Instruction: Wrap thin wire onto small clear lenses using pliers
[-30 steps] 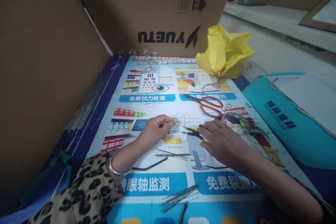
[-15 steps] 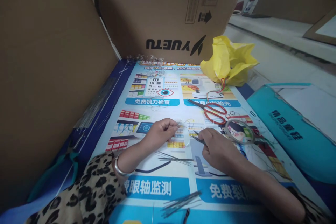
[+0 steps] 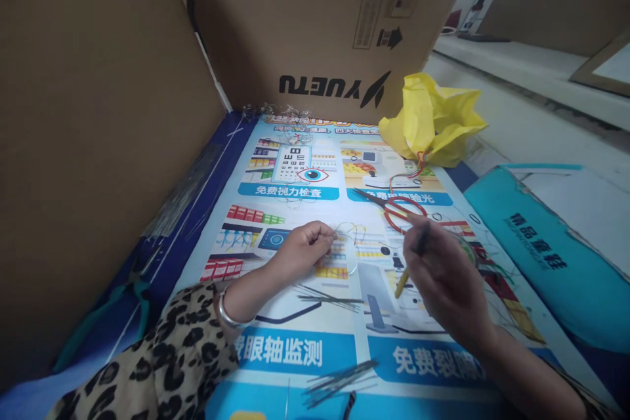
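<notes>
My left hand (image 3: 306, 246) pinches a thin wire (image 3: 350, 228), whose curved loop sticks out to the right over the printed sheet. Blurred by motion, my right hand (image 3: 440, 269) is closed on a small tool with a dark metal part and yellow handles (image 3: 402, 283), seemingly pliers. It hovers just below the red-handled scissors (image 3: 377, 198), covering part of their handles. Below my left hand lies a loose bunch of short dark wires (image 3: 329, 298). Nearer to me is a second bunch (image 3: 339, 382).
Teal-handled pliers (image 3: 132, 289) lie at the left beside thin wires (image 3: 182, 193). Cardboard panels (image 3: 295, 20) stand left and behind. A yellow bag (image 3: 430, 118) sits at the back right, a teal shoe box (image 3: 551, 243) at the right. Tangled wire (image 3: 295, 134) lies at the back.
My right hand has moved right and turned, drawing the tool away from the wire. Its yellow handles now show. The left hand keeps its pinch on the wire.
</notes>
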